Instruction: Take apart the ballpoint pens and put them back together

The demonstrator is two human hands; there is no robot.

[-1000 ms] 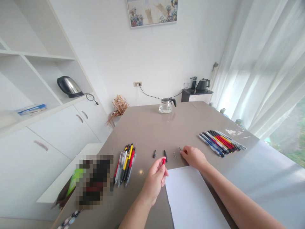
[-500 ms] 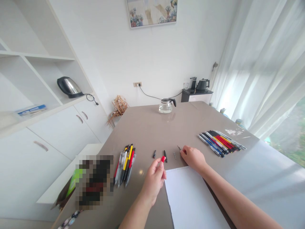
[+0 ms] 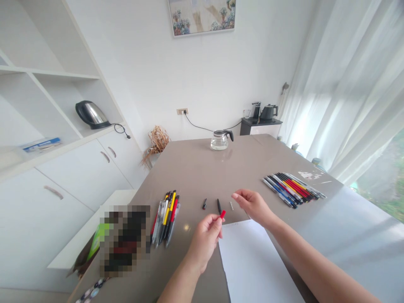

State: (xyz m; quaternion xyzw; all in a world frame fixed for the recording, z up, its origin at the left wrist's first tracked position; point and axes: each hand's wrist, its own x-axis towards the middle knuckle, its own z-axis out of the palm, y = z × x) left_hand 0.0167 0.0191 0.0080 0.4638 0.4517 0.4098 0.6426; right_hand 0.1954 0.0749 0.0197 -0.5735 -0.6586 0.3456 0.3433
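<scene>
My left hand (image 3: 206,235) is closed in a pinch on a red pen barrel (image 3: 223,213), its end poking up past the thumb and forefinger. To the right, my right hand (image 3: 252,205) is raised slightly above the table with thumb and fingertips pinched on a thin pen refill, mostly hidden by the hand. Between and beyond the hands lie a black pen part (image 3: 219,205), a small spring (image 3: 231,205) and a short dark pen piece (image 3: 204,204). A white sheet of paper (image 3: 252,261) lies below my forearms.
Assorted pens (image 3: 166,216) lie bunched at the left; a row of pens (image 3: 293,189) is spread at the right. A glass pot (image 3: 219,141) stands toward the far end of the table (image 3: 189,168). A blurred-out patch (image 3: 126,240) covers items at the left edge.
My right hand has lifted off the table and moved slightly left, taking up the refill that lay there. My left hand has shifted a little right, tilting the red barrel.
</scene>
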